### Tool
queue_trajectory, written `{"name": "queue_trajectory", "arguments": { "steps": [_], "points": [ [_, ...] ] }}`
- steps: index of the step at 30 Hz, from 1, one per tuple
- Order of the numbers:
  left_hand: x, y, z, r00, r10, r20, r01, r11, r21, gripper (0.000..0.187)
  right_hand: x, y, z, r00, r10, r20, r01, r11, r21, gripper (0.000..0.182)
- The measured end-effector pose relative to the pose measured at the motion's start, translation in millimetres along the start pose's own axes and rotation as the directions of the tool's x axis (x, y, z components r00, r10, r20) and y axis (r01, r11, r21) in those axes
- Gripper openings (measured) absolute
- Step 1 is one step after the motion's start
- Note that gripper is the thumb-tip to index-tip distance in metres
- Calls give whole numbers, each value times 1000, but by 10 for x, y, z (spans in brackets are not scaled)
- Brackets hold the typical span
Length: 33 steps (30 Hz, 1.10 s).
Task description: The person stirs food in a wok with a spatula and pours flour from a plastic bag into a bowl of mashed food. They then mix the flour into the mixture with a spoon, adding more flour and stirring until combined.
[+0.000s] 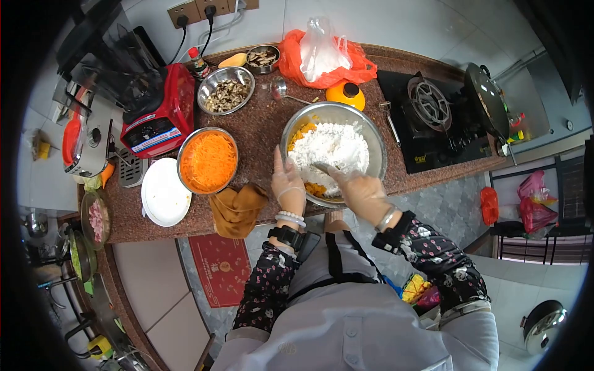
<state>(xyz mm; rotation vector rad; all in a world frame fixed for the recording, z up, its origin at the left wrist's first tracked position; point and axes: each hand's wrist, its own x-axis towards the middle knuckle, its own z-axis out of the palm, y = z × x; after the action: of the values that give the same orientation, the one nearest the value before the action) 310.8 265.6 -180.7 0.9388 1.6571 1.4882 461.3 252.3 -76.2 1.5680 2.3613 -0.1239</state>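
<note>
A large steel mixing bowl (377,142) sits on the counter in front of me, heaped with white flour (331,148) over orange-yellow mash (303,133). My left hand (289,187), in a thin clear glove, grips the bowl at its left rim. Over the near right rim, my right hand (364,195) is closed around a greyish utensil (324,168) whose tip sinks into the flour; its exact kind is hidden by the hand and flour. A brown cloth (238,210) lies left of my left hand.
Left of the bowl stand shredded carrot (208,161) in a steel bowl, a white plate (166,191), chopped mushrooms (229,96) and a red blender (161,111). Behind it are an orange-lidded jar (345,94) and a red plastic bag (297,59). A gas stove (427,123) is at right.
</note>
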Motion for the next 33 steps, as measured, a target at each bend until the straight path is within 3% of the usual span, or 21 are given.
{"name": "queue_trajectory", "arguments": {
  "steps": [3, 6, 7, 9, 14, 18, 19, 23, 33],
  "points": [
    [38, -96, 43, 1000, -13, -24, 13, 999, -39, 49, 204, 56, -28, 997, 9, -80, -6, 999, 36, 48],
    [32, -72, 95, 997, -45, -60, 30, 973, -229, 45, 350, 271, 21, 984, -33, -177, 26, 999, -40, 47],
    [34, -55, 102, 995, -57, -80, 41, 981, -190, 43, 361, 341, -1, 981, -54, -185, 48, 998, -37, 45],
    [29, -19, 107, 990, -82, -119, 68, 991, -116, 39, 343, 438, -59, 990, -28, -136, 21, 998, -54, 43],
    [14, 35, 134, 981, -107, -159, 85, 986, -142, 34, 156, 736, -85, 999, 38, 17, -38, 999, 18, 41],
    [21, -50, 161, 982, -90, -169, 57, 980, -189, 34, -84, 719, -214, 954, 152, 257, -175, 982, 67, 41],
    [21, -44, 167, 981, -93, -168, 60, 979, -193, 34, -152, 634, -389, 925, 137, 355, -169, 984, 61, 51],
    [6, -13, 138, 984, -92, -150, 65, 982, -177, 36, -376, 576, -420, 907, 66, 417, -122, 987, 109, 62],
    [35, -58, 112, 987, -136, -90, 97, 933, -346, 40, -281, 87, -388, 966, -109, 234, 65, 981, 185, 62]
  ]
}}
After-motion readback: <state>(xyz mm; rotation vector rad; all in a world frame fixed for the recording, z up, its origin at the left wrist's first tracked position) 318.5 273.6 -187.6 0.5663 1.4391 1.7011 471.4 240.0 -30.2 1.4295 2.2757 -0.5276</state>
